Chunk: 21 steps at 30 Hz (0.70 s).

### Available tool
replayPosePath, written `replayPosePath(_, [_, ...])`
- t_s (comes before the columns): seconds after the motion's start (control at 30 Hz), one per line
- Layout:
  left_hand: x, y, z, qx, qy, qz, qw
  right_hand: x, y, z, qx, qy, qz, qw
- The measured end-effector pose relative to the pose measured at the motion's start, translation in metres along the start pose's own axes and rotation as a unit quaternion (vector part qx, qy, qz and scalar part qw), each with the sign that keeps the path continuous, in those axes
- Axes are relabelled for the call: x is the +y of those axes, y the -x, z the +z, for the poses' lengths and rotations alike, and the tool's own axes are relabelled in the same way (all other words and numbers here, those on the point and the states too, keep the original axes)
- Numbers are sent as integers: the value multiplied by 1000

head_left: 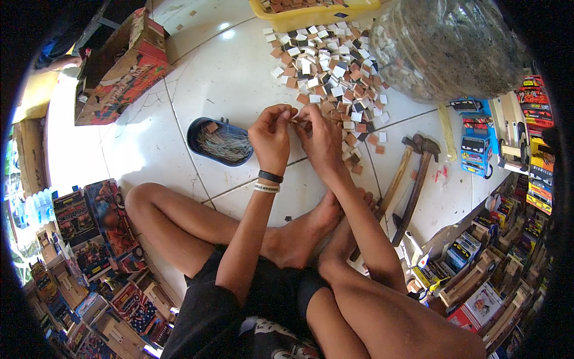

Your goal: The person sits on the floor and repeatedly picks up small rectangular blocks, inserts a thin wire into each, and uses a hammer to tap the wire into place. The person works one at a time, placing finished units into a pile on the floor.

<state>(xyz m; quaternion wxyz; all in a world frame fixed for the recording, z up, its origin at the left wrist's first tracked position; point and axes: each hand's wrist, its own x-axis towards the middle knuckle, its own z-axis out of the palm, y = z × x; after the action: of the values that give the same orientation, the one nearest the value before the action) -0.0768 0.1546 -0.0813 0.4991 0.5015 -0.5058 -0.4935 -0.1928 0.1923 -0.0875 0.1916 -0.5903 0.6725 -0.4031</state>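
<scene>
My left hand (271,136) and my right hand (320,141) meet above the tiled floor, thumbs and fingers pinched together. Whatever is between the fingertips is too small to make out. Just left of my left hand lies a dark blue oval tub (192,142) holding many thin metal pins (224,146) and a small brown square. Beyond my right hand spreads a loose heap of small square chips (338,72) in white, black and brown, some lying close by its wrist.
Two hammers (412,173) lie right of my feet. A yellow tray (287,23) and a bulging clear bag (442,54) stand at the back. Wooden toy trucks (476,154) crowd the right side; more (134,305) fill the lower left. A printed cardboard box (122,78) stands far left.
</scene>
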Motion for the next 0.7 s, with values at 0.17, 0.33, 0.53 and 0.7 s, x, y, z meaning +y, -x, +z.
replayPosePath(0.17, [-7,2,2,12,29,8,999,-1,-1,0,3,1,0,1000])
replayPosePath(0.33, [-10,1,3,16,60,2,998,-2,-2,0,1,-12,3,1000])
replayPosePath(0.53, [-14,2,1,1,52,-26,998,-1,-3,0,-3,-11,0,1000])
replayPosePath(0.7, [-16,4,1,22,-43,68,997,-2,-3,1,-3,11,8,1000])
